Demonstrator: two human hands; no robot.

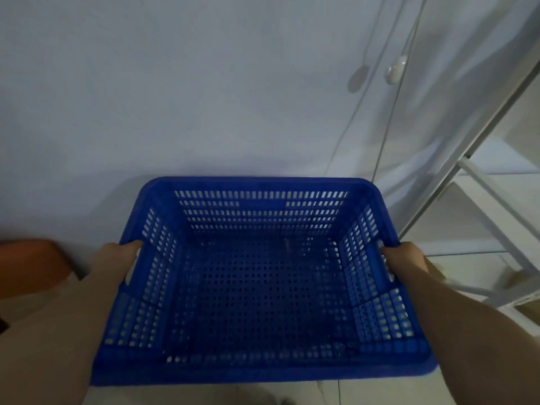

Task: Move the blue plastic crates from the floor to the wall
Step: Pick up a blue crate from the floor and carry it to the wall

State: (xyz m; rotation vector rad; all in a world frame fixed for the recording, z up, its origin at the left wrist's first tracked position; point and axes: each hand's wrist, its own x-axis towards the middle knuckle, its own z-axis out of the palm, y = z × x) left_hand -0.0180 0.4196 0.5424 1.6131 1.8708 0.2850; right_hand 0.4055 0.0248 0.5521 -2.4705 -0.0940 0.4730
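My left grip and right grip are each clamped on a side rim of the blue crate, which fills the lower centre of the frame, empty, its far edge near the wall. A white rack stands at right.

A plain pale wall fills the upper view under dim lighting. A white metal shelving frame stands at right. Thin cords hang beside it. Pale floor tiles lie below. A brown object, possibly furniture, sits at left.
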